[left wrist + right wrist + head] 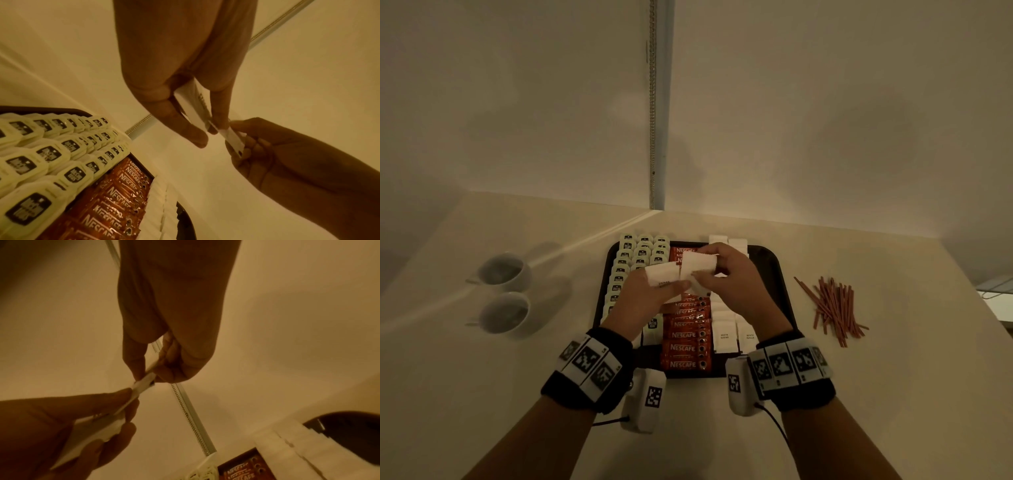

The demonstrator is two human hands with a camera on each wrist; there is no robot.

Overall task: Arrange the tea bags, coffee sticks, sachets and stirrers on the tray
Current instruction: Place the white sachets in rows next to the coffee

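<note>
A dark tray (774, 274) holds columns of pale tea bags (625, 263), red coffee sticks (685, 346) and white sugar sachets (724, 337). Above its middle my left hand (674, 284) pinches a small stack of white sachets (664, 277). My right hand (705, 274) pinches another white sachet (698, 262) that touches that stack. The left wrist view shows the stack (195, 107) edge-on between thumb and fingers, meeting the right hand's sachet (232, 139). In the right wrist view the sachet (144, 381) is pinched at its edge. Red-brown stirrers (832, 308) lie loose on the table, right of the tray.
Two white cups (503, 270) (505, 313) stand on the table left of the tray. Walls meet in a corner just behind the tray, with a metal strip (654, 137) running up it. The tray's right strip (767, 260) beside the sachets is bare.
</note>
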